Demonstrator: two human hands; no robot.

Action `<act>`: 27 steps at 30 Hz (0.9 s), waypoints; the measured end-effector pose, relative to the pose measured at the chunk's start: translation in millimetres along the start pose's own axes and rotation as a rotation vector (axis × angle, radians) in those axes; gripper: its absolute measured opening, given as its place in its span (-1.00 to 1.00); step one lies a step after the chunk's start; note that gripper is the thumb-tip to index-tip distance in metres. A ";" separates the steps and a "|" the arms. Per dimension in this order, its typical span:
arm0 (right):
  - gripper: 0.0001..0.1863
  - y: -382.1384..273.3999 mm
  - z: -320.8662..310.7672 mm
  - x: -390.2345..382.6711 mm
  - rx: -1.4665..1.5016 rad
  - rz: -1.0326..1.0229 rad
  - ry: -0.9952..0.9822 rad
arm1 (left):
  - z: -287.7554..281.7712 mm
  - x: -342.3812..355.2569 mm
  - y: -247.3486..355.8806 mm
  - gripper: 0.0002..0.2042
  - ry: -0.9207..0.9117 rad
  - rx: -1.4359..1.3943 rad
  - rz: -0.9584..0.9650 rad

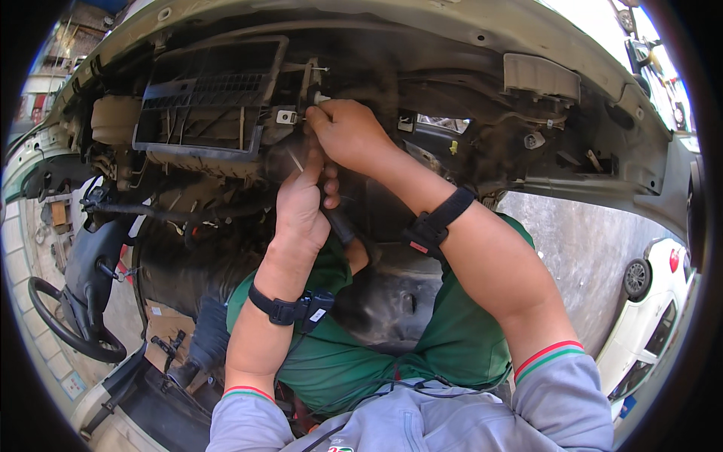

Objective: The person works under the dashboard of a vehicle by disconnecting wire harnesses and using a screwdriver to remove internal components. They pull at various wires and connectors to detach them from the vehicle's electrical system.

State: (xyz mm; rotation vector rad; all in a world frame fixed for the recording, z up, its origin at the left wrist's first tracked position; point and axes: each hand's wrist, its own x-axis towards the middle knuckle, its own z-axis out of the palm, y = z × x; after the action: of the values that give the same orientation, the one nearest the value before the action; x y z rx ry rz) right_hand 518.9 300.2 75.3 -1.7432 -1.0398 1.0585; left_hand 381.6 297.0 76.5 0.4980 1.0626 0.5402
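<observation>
Both hands are raised to the stripped dashboard area of a car. My left hand (301,202) is closed, palm up, with a thin pale strip (295,159) sticking out between its fingers. Just above and to its right, my right hand (352,134) pinches with thumb and forefinger near a metal bracket (307,79). Whatever lies in that pinch is too small to make out. A white plastic piece (321,98) shows behind the right knuckles. Close to the left of the fingertips sits a metal clip (286,117). The two hands nearly touch.
A black rectangular housing (199,102) with an open grille is at left. Below it run a thick wiring harness (192,215) and the steering wheel (71,320) on its column. A yellow connector (453,148) hangs at right. Outside, a white car (651,316) is parked.
</observation>
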 end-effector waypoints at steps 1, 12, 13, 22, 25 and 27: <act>-0.70 0.9 1.4 1.2 0.000 -0.001 -0.006 | -1.9 0.2 0.8 -0.85 0.005 -0.003 0.002; -0.73 -10.0 4.7 -11.2 -0.036 -0.054 0.126 | -10.3 3.9 4.6 -0.83 -0.106 -0.081 0.011; -0.73 -9.8 6.7 -10.5 -0.036 -0.055 0.122 | -11.5 3.4 5.4 -0.83 -0.103 -0.083 0.012; -0.57 7.5 7.9 4.9 0.013 0.010 0.032 | -14.9 7.6 0.8 -0.85 -0.158 -0.073 0.051; -0.61 8.3 6.1 4.7 0.100 0.015 0.011 | -14.6 7.6 1.9 -0.85 -0.118 -0.055 0.030; -0.67 7.0 2.7 4.0 0.215 0.077 0.026 | -9.4 5.3 4.0 -0.85 -0.076 -0.042 0.021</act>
State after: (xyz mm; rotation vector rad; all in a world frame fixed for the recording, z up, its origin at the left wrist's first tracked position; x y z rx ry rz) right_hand 519.2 302.3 67.0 -1.6285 -0.8157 1.1482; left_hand 374.4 304.6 71.6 0.4895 0.9721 0.5568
